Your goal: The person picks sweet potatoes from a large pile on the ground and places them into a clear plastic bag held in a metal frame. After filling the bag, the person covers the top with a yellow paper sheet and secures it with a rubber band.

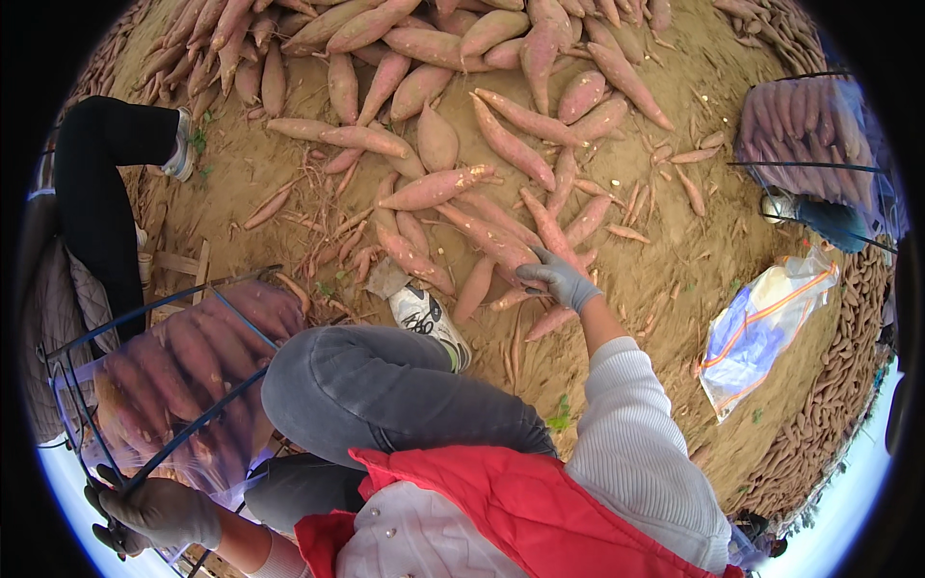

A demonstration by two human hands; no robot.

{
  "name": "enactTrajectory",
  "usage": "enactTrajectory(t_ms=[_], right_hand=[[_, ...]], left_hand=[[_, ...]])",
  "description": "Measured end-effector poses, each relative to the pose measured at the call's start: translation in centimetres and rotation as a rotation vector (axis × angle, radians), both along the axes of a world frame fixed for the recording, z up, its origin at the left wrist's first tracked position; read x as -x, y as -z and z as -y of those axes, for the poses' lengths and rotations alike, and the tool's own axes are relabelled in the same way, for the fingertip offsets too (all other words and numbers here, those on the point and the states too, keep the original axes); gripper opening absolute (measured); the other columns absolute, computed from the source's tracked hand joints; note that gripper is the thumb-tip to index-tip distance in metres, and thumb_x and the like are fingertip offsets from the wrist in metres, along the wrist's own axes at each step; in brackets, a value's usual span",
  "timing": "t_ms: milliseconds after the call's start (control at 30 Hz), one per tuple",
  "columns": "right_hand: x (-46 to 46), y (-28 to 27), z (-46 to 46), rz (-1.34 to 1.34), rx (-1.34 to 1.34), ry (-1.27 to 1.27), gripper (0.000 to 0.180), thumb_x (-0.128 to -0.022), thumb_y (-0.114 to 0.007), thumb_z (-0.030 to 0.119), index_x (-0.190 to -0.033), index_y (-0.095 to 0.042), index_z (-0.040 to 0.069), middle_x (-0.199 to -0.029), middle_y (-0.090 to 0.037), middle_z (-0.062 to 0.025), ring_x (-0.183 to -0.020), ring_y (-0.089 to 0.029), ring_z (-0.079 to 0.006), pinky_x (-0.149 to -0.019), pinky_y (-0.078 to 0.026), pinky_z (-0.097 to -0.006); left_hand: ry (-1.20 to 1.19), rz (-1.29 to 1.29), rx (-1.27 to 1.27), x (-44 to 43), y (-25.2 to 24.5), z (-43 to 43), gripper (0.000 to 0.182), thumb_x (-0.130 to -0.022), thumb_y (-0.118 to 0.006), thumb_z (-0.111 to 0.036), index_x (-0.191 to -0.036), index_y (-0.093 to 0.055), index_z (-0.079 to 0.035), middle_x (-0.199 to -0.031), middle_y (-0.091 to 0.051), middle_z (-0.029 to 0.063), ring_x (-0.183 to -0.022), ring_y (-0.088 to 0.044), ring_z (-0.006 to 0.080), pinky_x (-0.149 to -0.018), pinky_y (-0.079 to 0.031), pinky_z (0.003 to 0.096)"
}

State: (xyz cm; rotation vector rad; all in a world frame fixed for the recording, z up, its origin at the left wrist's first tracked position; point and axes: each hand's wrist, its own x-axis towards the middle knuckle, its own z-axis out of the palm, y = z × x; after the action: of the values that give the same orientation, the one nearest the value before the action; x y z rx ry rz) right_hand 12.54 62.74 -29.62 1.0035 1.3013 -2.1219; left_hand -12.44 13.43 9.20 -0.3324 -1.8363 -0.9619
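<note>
My right hand (560,278), in a grey glove, has its fingers closed around the near end of a long sweet potato (491,235) lying on the loose pile. More sweet potatoes of several sizes lie under and beside it. At the lower left, my gloved left hand (155,509) is at the corner of a blue metal frame (195,423), with its fingers around the bars. Inside that frame a purple mesh bag (278,300) holds rows of sweet potatoes. Part of the left hand's grip is hidden behind the bars.
A large heap of sweet potatoes (433,43) lies on the soil ahead. To the right are a clear plastic bag (759,325) with an orange stripe and another filled mesh bag (809,137) in a frame. A person's bent leg (115,144) is at the left, near a wooden stool (177,264).
</note>
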Motion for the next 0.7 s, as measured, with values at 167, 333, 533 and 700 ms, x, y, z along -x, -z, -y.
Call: enactTrajectory(t_ms=[167,333,533,700], right_hand=[[2.4,1.3,-2.6,-0.116,-0.490,-0.203,0.081,-0.083,-0.077,0.035,-0.148,-0.044,-0.002,-0.137,-0.058,-0.0171,-0.123,-0.059,-0.0258,-0.102,-0.048,-0.0362],[10.6,3.0,-6.7,0.129,-1.291,-0.131,0.073,-0.083,-0.075,0.037,-0.141,-0.050,0.000,-0.138,-0.057,-0.0240,-0.126,-0.057,-0.0395,-0.104,-0.048,-0.0452],[16.7,4.2,-6.7,0.311,-1.057,-0.374,0.073,-0.081,-0.074,0.036,-0.137,-0.050,-0.004,-0.118,-0.067,-0.0284,-0.112,-0.064,-0.0410,-0.099,-0.050,-0.0452],[15.1,5.5,-6.0,0.013,-0.582,-0.151,0.067,-0.081,-0.073,0.035,-0.127,-0.056,-0.011,-0.105,-0.071,-0.0238,-0.100,-0.065,-0.0313,-0.089,-0.052,-0.0393]], left_hand=[[0.070,0.018,-0.016,-0.2,-0.2,1.8,0.038,-0.094,-0.059,0.007,-0.122,-0.033,0.012,-0.114,-0.065,0.0296,-0.110,-0.066,0.0393,-0.102,-0.053,0.0508],[0.074,0.103,-0.051,-0.8,-0.2,-0.1,0.028,-0.102,-0.050,-0.003,-0.126,-0.044,0.011,-0.122,-0.063,0.0255,-0.117,-0.062,0.0351,-0.111,-0.046,0.0482],[0.039,0.072,-0.133,-2.0,0.8,-4.3,0.032,-0.105,-0.045,-0.005,-0.134,-0.042,0.010,-0.137,-0.056,0.0241,-0.132,-0.054,0.0366,-0.117,-0.041,0.0478],[-0.017,0.091,-0.139,-2.4,0.4,-6.4,0.037,-0.105,-0.045,-0.007,-0.140,-0.034,0.002,-0.141,-0.054,0.0246,-0.131,-0.055,0.0352,-0.114,-0.045,0.0455]])
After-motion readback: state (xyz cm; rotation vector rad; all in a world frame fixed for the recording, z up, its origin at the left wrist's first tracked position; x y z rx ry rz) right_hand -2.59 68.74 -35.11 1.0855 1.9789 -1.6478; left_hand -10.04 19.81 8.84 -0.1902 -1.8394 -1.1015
